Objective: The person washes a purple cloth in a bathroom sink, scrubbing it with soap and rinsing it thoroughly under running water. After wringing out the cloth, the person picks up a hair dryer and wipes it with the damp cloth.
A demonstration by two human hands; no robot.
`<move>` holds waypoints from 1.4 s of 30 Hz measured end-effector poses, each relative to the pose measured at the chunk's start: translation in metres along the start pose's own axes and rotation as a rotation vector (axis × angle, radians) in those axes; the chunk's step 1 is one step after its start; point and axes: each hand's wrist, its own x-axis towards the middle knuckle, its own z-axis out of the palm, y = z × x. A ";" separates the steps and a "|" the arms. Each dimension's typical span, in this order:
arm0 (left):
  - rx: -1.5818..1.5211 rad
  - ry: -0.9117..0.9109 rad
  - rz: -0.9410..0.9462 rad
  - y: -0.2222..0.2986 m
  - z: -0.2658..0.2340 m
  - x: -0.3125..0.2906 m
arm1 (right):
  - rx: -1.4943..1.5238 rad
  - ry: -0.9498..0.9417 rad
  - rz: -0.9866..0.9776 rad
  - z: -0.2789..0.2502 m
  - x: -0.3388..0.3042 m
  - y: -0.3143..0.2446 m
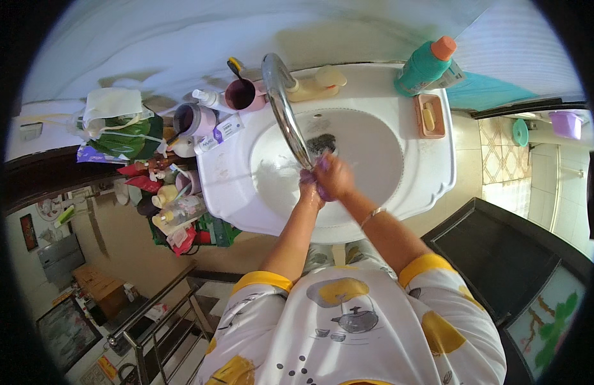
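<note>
Purple cloth (317, 174) sits bunched between both my hands over the sink (399, 192), just under the tap (285, 109). Left hand (309, 185) and right hand (335, 176) have fingers clamped together on it. I judge washing mid-way: cloth wet and scrunched, wringing not done. Soap (429, 117) lies well right of fingers.

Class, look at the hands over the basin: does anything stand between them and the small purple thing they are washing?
Nothing visible does. The left hand and right hand both already clasp the purple thing under the curved tap, above the white sink.
</note>
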 end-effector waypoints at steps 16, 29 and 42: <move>0.630 0.265 0.413 0.063 -0.044 -0.008 | 1.199 -0.042 0.472 -0.017 0.049 0.065; 0.408 0.090 0.424 0.069 -0.037 -0.016 | 0.521 -0.086 0.280 -0.018 0.049 0.074; 0.285 -0.329 0.030 0.099 0.029 -0.078 | 0.343 -0.618 0.200 -0.040 0.026 0.052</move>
